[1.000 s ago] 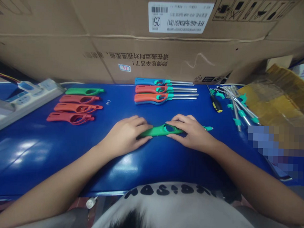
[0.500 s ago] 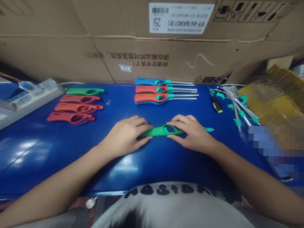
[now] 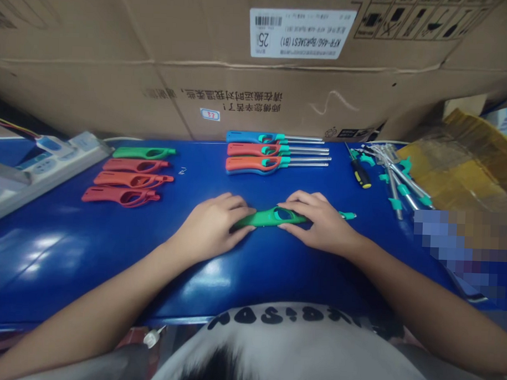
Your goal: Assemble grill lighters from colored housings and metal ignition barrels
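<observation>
A green long-nosed lighter (image 3: 264, 218) with a teal trigger lies level, low over the blue table, between my two hands. My left hand (image 3: 217, 222) is closed on its handle end, thumb on the near side and fingers on the far side. Around the nose end, just past the trigger opening, my right hand (image 3: 319, 223) pinches it. My right hand covers most of that end; a teal piece with a metal tip (image 3: 349, 215) shows beyond it. Farther back lie several long-nosed lighters (image 3: 254, 163) in blue, red and orange with metal tubes.
Green, red and orange lighter shells (image 3: 120, 196) lie in a column at left, beside a white power strip (image 3: 50, 169). At right are a black-and-yellow screwdriver (image 3: 361, 174), metal tubes with teal parts (image 3: 408, 195) and yellow-taped cardboard (image 3: 458, 158). A large carton (image 3: 178, 87) walls off the back.
Both hands keep the same grip on the green lighter, with almost no movement. The view has shifted very slightly.
</observation>
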A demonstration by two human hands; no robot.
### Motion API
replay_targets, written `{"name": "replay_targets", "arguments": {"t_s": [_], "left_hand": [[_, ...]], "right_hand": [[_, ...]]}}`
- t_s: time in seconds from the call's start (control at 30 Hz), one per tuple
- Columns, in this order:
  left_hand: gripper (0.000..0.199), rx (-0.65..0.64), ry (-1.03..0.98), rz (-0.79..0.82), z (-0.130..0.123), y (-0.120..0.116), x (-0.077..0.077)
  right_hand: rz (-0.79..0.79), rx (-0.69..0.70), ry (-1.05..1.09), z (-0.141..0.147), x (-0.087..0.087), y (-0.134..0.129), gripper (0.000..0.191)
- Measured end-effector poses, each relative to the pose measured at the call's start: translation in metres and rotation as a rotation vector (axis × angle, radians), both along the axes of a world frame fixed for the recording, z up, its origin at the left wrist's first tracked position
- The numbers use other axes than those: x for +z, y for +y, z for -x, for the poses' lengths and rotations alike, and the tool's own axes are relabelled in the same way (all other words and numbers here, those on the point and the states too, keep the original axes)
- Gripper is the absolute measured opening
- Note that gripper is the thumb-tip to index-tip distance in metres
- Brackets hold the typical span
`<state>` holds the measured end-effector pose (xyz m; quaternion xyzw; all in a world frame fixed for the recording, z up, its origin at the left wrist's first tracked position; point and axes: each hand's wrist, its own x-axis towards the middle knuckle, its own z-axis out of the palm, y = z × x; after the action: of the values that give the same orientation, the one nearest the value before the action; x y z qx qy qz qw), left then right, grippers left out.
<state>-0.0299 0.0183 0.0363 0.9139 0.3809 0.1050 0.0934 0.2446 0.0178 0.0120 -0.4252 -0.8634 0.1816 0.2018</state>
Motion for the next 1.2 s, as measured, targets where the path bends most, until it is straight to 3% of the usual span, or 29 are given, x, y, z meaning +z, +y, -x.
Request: {"name": "replay_targets", "arguments": {"t_s": [0.53,0.83,1.2], "left_hand": [[0.027,0.055,-0.114,0.085,0.001,0.002,-0.007],[0.03,-0.027,-0.01,0.034,0.002,0.004,-0.002],[0.033,0.111,-0.149,-0.024,0.007,0.01,0.0]], "right_hand": [[0.056,-0.031,0.016,0.002,-0.003,0.002,0.034],[0.067,-0.035,0.036,0.001,0.001,0.0,0.031],[-0.102,-0.137,0.26,0.0,0.008,0.003,0.031]]}}
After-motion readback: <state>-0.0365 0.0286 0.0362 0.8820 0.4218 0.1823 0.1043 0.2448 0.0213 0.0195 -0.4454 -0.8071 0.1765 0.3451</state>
